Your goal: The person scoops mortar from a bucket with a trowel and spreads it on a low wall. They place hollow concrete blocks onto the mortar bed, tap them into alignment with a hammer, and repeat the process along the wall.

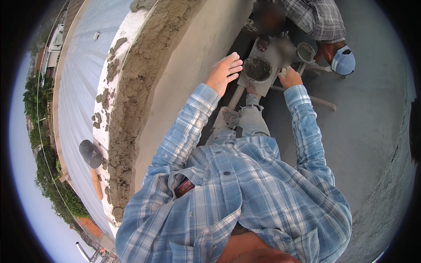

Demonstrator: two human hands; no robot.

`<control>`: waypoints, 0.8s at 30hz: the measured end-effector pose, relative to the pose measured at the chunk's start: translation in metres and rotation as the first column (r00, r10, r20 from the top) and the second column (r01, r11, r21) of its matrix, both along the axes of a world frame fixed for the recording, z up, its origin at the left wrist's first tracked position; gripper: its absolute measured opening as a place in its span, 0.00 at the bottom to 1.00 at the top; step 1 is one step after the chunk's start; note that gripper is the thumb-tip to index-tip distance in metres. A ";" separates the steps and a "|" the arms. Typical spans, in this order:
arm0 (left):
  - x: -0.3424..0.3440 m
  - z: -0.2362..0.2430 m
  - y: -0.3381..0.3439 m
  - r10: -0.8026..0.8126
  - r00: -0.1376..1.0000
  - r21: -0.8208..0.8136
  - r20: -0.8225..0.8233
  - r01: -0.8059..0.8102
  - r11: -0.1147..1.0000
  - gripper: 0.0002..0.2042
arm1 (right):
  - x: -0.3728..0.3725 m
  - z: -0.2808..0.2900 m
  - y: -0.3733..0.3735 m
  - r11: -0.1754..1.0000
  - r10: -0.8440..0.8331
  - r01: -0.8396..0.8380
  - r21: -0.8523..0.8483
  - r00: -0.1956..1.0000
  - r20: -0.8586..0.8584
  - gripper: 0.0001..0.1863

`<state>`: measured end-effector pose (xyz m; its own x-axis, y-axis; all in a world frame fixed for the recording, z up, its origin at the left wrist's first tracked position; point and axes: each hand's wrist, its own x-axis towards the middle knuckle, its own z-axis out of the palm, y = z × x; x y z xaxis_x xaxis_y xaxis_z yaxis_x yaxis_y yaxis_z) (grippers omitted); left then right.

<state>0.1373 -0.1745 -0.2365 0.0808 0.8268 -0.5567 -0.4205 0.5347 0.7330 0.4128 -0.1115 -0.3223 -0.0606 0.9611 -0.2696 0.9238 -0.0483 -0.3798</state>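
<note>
My left hand (226, 72) is held out in the air with its fingers stretched, beside a round bucket of grey mortar (257, 70), and nothing is in it. My right hand (290, 79) is closed around the pale handle (284, 71) of a tool; its far end is lost in a blurred patch. The mortar bucket sits on a board (262, 89) below and between my hands. Just past my right hand stands a second bucket (305, 52), grey inside.
A wall top with rough wet mortar (125, 101) runs along my left. A mallet with a black head (90, 154) lies on its outer edge, over metal roofing (76, 92). Wooden bars (322, 103) stick out at right. Ahead bends someone in grey plaid (326, 19); a blue cap (343, 61) shows there.
</note>
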 end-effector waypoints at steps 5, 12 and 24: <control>-0.031 0.120 -0.039 -0.050 0.955 0.390 -0.294 0.167 0.905 0.25 | -0.001 0.092 0.014 0.956 -0.058 -0.112 -0.272 0.834 -0.549 0.24; -0.121 0.251 0.028 0.525 0.297 0.596 -0.798 0.255 0.761 0.18 | -0.071 0.307 0.086 0.877 0.469 -0.456 0.152 0.742 -0.479 0.21; -0.191 0.191 0.160 -0.281 -0.142 -0.312 -0.949 0.302 0.901 0.65 | -0.244 0.325 0.274 0.600 0.578 -0.778 0.186 0.582 0.572 0.18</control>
<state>-0.0532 -0.0144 -0.0458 -0.2870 0.9062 -0.3106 0.9120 0.3577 0.2007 0.1686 0.1625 0.0023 -0.7195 0.6908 -0.0715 0.6650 0.7150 0.2157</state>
